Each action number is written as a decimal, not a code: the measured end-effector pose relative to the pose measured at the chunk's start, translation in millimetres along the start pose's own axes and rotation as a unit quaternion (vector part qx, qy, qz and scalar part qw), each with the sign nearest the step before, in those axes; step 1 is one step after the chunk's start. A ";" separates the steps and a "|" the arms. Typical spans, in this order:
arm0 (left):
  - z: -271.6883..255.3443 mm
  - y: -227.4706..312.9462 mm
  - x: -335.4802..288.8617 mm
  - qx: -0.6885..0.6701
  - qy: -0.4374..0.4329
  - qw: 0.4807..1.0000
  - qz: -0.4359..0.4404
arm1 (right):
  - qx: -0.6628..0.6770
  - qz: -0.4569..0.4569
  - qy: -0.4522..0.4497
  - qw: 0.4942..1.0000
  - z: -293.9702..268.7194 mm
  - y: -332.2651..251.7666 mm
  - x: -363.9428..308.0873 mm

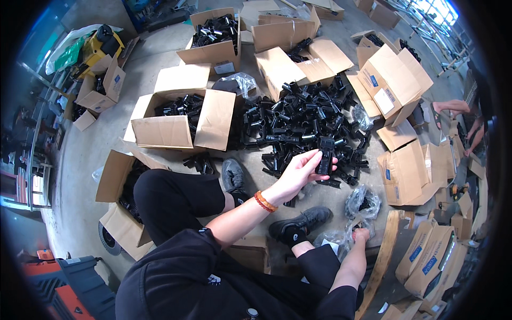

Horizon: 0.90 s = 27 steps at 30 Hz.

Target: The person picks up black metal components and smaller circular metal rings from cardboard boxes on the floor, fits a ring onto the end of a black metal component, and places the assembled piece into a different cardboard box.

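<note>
My left hand [305,169], with a beaded bracelet on its wrist, is closed around a black plastic part [325,151] and holds it up over the floor. Below and beyond it spreads a large loose pile of similar black tubular parts [298,120]. Down at the right, beside my shoe, my right hand [361,234] is closed at a clear plastic bag [351,201] with dark pieces showing inside. Its fingertips are partly hidden by the crumpled film.
Open cardboard boxes of black parts surround the pile, including a box [162,132] at left and a box [224,60] behind. A wooden beam [385,250] lies right of my right arm, near a carton [421,256]. Another person's leg [452,106] shows at far right.
</note>
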<state>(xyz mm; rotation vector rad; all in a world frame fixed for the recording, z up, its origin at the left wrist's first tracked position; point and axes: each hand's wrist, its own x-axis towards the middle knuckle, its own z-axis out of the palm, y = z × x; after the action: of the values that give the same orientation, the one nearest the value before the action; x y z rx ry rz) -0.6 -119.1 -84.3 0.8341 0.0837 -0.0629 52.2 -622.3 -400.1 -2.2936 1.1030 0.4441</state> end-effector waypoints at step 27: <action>-0.6 -3.1 2.5 -0.066 0.001 0.984 0.163 | 0.283 -0.599 -0.188 0.725 -80.0 -328.9 -290.3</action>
<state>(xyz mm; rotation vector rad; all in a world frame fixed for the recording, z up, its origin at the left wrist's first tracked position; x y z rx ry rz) 1.6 -120.7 -87.2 0.7068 -0.0466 0.2507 140.3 -325.7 -79.0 -1.7402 -0.5042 -0.0026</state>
